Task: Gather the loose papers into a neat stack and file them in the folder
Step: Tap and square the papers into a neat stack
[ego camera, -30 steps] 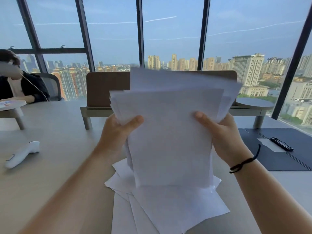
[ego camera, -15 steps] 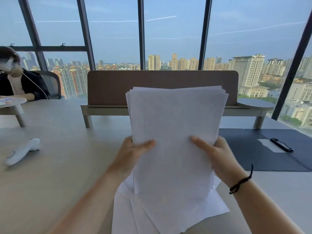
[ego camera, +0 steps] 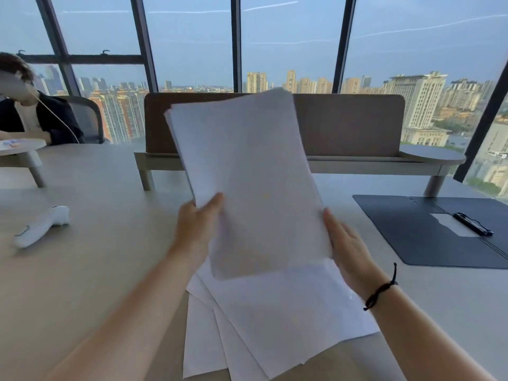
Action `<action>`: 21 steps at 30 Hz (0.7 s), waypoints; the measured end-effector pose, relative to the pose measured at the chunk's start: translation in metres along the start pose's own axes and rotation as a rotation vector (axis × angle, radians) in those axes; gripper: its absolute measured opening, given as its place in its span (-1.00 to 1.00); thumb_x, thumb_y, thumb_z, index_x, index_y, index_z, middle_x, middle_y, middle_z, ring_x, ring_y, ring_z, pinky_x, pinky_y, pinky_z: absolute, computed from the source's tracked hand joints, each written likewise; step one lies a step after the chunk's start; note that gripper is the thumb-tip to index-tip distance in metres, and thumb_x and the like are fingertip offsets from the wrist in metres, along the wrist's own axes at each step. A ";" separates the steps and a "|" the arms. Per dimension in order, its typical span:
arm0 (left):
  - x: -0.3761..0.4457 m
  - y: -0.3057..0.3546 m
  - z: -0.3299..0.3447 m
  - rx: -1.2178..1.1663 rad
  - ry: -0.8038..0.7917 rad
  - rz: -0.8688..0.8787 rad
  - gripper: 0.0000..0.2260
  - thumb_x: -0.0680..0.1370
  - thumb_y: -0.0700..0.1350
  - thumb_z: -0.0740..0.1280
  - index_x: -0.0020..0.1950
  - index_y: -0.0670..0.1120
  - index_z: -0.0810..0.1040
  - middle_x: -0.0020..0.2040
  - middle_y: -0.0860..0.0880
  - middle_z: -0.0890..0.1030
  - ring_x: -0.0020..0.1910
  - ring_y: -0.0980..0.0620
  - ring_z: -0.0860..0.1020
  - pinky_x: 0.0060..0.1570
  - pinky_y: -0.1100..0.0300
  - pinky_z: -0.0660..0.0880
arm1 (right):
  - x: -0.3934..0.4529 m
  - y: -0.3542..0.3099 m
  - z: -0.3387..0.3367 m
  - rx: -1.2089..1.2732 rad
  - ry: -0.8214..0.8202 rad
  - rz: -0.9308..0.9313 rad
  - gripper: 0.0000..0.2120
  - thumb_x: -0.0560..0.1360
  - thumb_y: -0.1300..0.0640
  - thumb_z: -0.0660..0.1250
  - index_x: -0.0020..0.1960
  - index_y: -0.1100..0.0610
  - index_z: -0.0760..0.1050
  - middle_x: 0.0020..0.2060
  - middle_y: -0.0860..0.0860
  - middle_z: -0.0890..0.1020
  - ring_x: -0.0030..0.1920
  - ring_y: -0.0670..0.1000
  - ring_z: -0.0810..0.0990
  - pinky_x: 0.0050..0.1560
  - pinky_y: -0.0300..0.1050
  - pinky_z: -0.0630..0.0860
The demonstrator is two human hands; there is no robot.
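Two hands hold one stack of white papers [ego camera: 253,177] upright above the table [ego camera: 104,257], tilted left. The left hand [ego camera: 196,224] pinches its left edge, thumb on the front, fingers hidden behind. The right hand [ego camera: 347,248] lies with straight fingers against its right edge. Below the stack, more loose sheets [ego camera: 275,323] lie fanned on the table. Well right of the stack lies the open dark folder [ego camera: 428,232], bearing a black pen [ego camera: 472,224].
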State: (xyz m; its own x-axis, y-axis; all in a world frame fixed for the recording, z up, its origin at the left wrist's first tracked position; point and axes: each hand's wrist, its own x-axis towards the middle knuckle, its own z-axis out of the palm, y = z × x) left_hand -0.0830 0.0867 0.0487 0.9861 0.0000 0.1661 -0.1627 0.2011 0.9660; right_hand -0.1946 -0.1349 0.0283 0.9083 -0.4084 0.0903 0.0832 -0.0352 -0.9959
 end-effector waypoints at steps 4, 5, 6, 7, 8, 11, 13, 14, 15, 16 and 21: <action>0.032 0.012 -0.025 -0.296 -0.033 -0.244 -0.87 0.65 -0.14 0.27 0.09 -0.12 0.60 -0.07 -0.02 0.71 -0.19 0.14 0.69 -0.24 0.25 0.60 | 0.029 0.002 -0.017 -0.423 0.089 0.107 -0.29 0.49 -0.45 0.11 0.23 0.11 0.60 0.02 0.11 0.72 0.08 0.17 0.66 0.16 0.06 0.53; 0.034 0.005 -0.032 -0.274 -0.098 -0.282 -0.87 0.66 -0.15 0.24 0.00 -0.14 0.55 -0.22 -0.01 0.69 -0.35 0.18 0.66 -0.38 0.32 0.56 | 0.033 0.004 -0.018 -0.605 0.068 0.145 -0.22 0.43 -0.48 0.18 0.32 0.12 0.53 0.04 0.07 0.71 0.10 0.16 0.65 0.21 0.07 0.52; 0.034 -0.004 -0.038 -0.249 -0.165 -0.344 -0.90 0.63 -0.18 0.29 -0.08 -0.11 0.50 -0.38 0.04 0.64 -0.50 0.20 0.60 -0.50 0.36 0.50 | 0.036 0.006 -0.017 -0.774 0.026 0.192 -0.10 0.35 -0.52 0.25 0.43 0.13 0.43 0.12 0.06 0.68 0.18 0.14 0.63 0.26 0.05 0.50; 0.034 -0.019 -0.045 -0.292 -0.239 -0.434 -0.85 0.52 -0.23 0.45 -0.11 -0.09 0.48 -0.46 0.07 0.59 -0.56 0.18 0.56 -0.55 0.37 0.47 | 0.038 0.009 -0.014 -0.909 -0.023 0.231 0.04 0.27 -0.54 0.32 0.50 0.13 0.31 0.24 0.06 0.62 0.29 0.12 0.57 0.31 0.01 0.45; 0.032 -0.029 -0.051 -0.324 -0.244 -0.505 -0.67 0.31 -0.29 0.61 -0.11 -0.09 0.51 -0.46 0.06 0.60 -0.56 0.16 0.57 -0.55 0.35 0.48 | 0.039 0.010 -0.010 -1.014 -0.074 0.250 0.12 0.21 -0.54 0.37 0.54 0.13 0.23 0.37 0.05 0.54 0.38 0.11 0.49 0.33 -0.02 0.41; 0.033 -0.057 -0.050 -0.485 -0.144 -0.616 -0.66 0.28 -0.37 0.60 -0.08 -0.14 0.55 -0.44 0.00 0.63 -0.55 0.11 0.60 -0.56 0.29 0.52 | 0.045 0.008 0.006 -1.177 -0.134 0.234 0.07 0.18 -0.49 0.45 0.48 0.11 0.31 0.35 0.03 0.51 0.35 0.11 0.47 0.24 -0.05 0.44; 0.025 -0.051 -0.039 -0.420 -0.107 -0.606 -0.85 0.63 -0.19 0.27 -0.14 -0.12 0.47 -0.54 0.03 0.57 -0.62 0.14 0.53 -0.61 0.32 0.45 | 0.048 0.006 0.015 -1.153 -0.132 0.253 -0.08 0.17 -0.45 0.50 0.29 0.16 0.46 0.05 0.04 0.59 0.04 0.08 0.55 -0.02 -0.12 0.48; 0.022 -0.050 -0.033 -0.367 -0.093 -0.596 -0.75 0.67 -0.13 0.17 -0.19 -0.13 0.45 -0.57 0.04 0.54 -0.65 0.14 0.51 -0.63 0.34 0.42 | 0.049 0.005 0.019 -1.117 -0.138 0.282 -0.17 0.16 -0.43 0.52 0.13 0.19 0.51 -0.12 0.05 0.60 -0.15 0.07 0.56 -0.18 -0.15 0.49; 0.018 -0.050 -0.026 -0.409 -0.084 -0.572 -0.70 0.69 -0.12 0.15 -0.22 -0.14 0.45 -0.58 0.03 0.54 -0.66 0.13 0.51 -0.64 0.36 0.40 | 0.051 0.005 0.021 -1.064 -0.141 0.311 -0.27 0.17 -0.39 0.55 -0.03 0.21 0.51 -0.31 0.06 0.58 -0.35 0.07 0.53 -0.36 -0.18 0.44; 0.014 -0.050 -0.023 -0.407 -0.058 -0.565 -0.70 0.69 -0.14 0.15 -0.22 -0.15 0.48 -0.58 0.01 0.56 -0.66 0.12 0.53 -0.64 0.38 0.40 | 0.052 0.006 0.022 -0.989 -0.128 0.337 -0.36 0.19 -0.33 0.58 -0.15 0.20 0.49 -0.46 0.05 0.52 -0.49 0.06 0.45 -0.49 -0.22 0.35; 0.015 -0.056 -0.021 -0.451 -0.057 -0.541 -0.75 0.69 -0.15 0.18 -0.14 -0.13 0.54 -0.49 0.02 0.64 -0.59 0.12 0.59 -0.59 0.38 0.46 | 0.053 0.021 0.013 -0.486 -0.039 0.426 -0.53 0.26 0.03 0.66 -0.05 0.31 0.56 -0.32 0.16 0.71 -0.49 0.05 0.57 -0.50 -0.23 0.39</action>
State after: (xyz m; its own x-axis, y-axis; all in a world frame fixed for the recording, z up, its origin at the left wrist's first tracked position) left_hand -0.0578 0.0964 -0.0076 0.9194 -0.2633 -0.2921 0.3916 0.5447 0.7416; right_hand -0.1390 -0.1455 0.0126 0.8355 -0.4450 -0.3223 -0.4749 -0.2898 -0.8310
